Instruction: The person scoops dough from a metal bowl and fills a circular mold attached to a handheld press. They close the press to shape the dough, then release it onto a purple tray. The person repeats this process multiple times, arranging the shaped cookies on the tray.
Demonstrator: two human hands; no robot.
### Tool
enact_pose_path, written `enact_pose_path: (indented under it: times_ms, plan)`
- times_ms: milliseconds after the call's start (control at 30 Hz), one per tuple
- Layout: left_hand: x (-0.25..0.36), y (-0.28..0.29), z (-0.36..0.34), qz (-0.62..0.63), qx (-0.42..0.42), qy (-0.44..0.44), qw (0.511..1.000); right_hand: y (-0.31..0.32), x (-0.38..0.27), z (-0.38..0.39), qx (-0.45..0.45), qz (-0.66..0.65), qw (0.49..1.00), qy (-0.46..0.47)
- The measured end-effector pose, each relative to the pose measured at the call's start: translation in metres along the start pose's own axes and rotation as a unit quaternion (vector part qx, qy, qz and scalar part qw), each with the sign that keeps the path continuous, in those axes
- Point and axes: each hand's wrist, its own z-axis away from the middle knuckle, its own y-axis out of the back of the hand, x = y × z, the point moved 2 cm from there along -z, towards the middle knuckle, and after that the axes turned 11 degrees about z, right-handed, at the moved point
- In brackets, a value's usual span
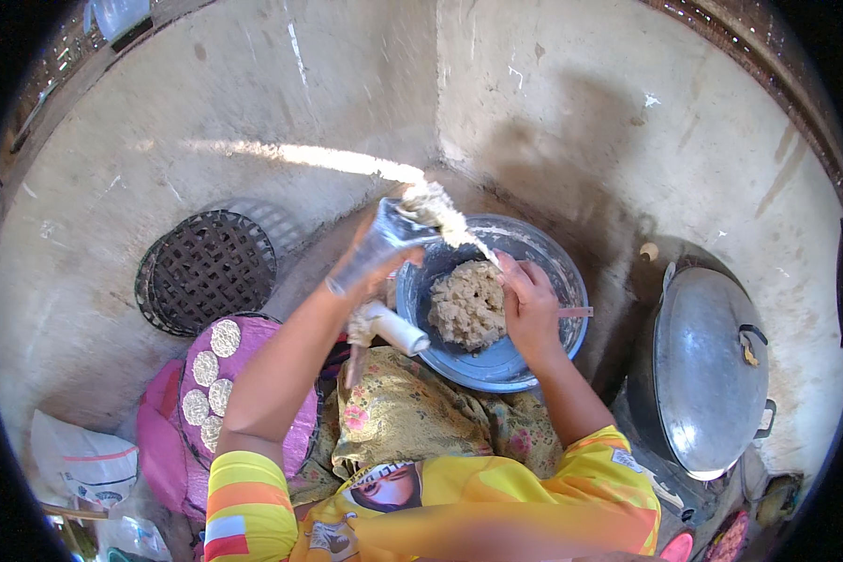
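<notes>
"Fingers first: what does the head view show of them?"

"On the right hand (531, 304) they're curled together, clamped on a thin, pinkish flat stick (576, 312) that juts out past the palm. On the left hand (389, 251) a shiny, translucent layer and some blur hide the grip, so I can't tell whether they're closed on anything."

"And the dough?"

"One pale, lumpy clump (429, 204) clings to the far end of the left hand, by the tub's far left rim. Most of it, a tan, sticky dough mass (468, 304), lies inside the round blue plastic tub (496, 371), nearer its left wall."

"Anything else close by?"

"A short white cylinder (398, 330), beside the tub's left rim. Further left, five pale, textured rounds (220, 393) sit toward the left edge of a purple-pink round mat (258, 361)."

"How would you handle this step well?"

"It looks like scraping the clump loose. I'd bring it well inside the rim, so crumbs land back on the mass, hold the left wrist steady, and use short, light strokes angled away from the left fingers."
</notes>
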Motion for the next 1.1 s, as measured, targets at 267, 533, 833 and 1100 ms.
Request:
enact_pose_path:
  times_ms: [267,533,833,1100]
  plan:
    - [0.022,-0.02,0.028,-0.573,0.116,-0.196,0.788,0.039,-0.018,-0.075,-0.254,0.215,0.937,0.108]
    - [-0.003,0.001,0.01,-0.614,0.102,-0.126,0.773,0.019,-0.036,-0.042,-0.202,0.234,0.93,0.198]
    - [-0.006,0.001,-0.007,-0.528,0.15,-0.145,0.823,0.037,-0.009,-0.048,-0.147,0.285,0.937,0.14]
    - [-0.016,0.001,-0.01,-0.531,0.182,-0.145,0.815,0.031,-0.02,-0.043,-0.209,0.246,0.926,0.193]
